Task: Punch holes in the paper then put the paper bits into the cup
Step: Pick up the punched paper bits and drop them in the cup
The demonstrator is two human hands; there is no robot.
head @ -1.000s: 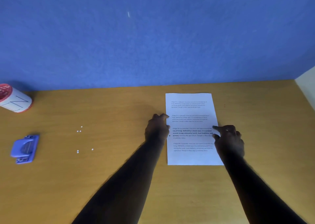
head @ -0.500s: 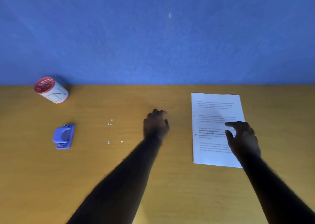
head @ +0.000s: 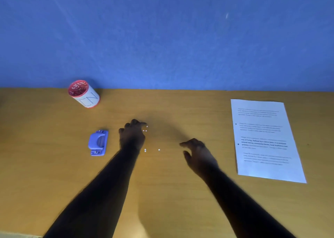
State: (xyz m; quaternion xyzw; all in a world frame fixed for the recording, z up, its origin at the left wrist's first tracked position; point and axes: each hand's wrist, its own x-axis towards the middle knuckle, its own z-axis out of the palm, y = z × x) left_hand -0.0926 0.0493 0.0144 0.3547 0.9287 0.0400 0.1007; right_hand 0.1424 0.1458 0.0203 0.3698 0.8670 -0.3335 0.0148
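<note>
left hand (head: 132, 134) fingers curled loosely, empty, tips just beside paper bits (head: 145, 130) | right hand (head: 197, 151) fingers spread, empty, near two more bits | paper (head: 263, 140) flat at right of bench (head: 171, 192) | cup (head: 83, 93) far left | punch (head: 98, 145) beside left hand

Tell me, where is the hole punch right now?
The hole punch lies on the desk's left side, just left of the left hand, below the cup.

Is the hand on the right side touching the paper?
Apart. The head view shows bare wooden table between the right hand and the left edge of the paper; the hand hovers open nearer the little paper bits.
</note>
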